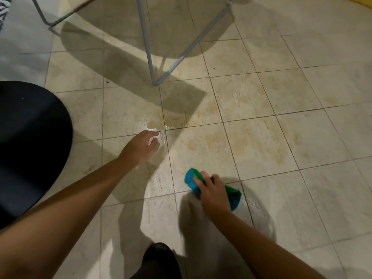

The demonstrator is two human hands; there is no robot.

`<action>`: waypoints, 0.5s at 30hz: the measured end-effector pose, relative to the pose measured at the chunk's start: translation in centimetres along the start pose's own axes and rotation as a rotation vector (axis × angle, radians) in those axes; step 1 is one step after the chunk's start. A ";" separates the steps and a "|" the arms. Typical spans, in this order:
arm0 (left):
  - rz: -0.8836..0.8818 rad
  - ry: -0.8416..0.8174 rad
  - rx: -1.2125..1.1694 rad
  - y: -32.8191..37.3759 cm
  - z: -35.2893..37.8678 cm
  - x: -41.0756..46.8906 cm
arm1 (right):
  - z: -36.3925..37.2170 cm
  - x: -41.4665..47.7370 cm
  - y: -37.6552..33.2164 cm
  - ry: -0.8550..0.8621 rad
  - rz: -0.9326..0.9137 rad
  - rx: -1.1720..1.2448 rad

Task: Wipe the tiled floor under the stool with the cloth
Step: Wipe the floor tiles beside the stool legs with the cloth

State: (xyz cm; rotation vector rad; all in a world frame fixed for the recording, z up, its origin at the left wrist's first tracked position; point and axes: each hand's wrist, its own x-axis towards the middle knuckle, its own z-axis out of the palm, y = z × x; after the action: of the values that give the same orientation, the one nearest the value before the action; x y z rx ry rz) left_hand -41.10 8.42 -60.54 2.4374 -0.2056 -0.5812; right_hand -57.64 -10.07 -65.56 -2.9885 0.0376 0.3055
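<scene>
A blue and green cloth [193, 179] lies bunched on the beige tiled floor [261, 137], and my right hand [213, 192] grips it from above, pressing it to the tile. My left hand [141, 147] hovers over the floor further left and ahead, fingers loosely curled and holding nothing, beside a wet shiny patch [159, 129]. Yellowish stains [201, 141] spread across the tiles between the hands and the stool. The stool's grey metal legs [150, 57] stand at the top of the view, the nearest foot ahead of my left hand.
A large round black seat or cushion [30, 141] fills the left side. My dark-clothed knee or foot [159, 260] is at the bottom centre. A zebra-patterned fabric [4, 9] shows at the top left corner. A yellow edge [362, 1] sits top right.
</scene>
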 end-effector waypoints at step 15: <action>-0.005 0.083 0.047 -2.9 -2.0 0.5 | -0.6 3.1 3.1 0.086 0.133 -0.027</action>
State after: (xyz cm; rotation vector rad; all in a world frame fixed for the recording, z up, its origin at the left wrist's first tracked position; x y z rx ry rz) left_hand -39.73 11.70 -61.04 2.5021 -0.1807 -0.4806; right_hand -54.64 -13.28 -66.02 -3.0302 0.2436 0.1922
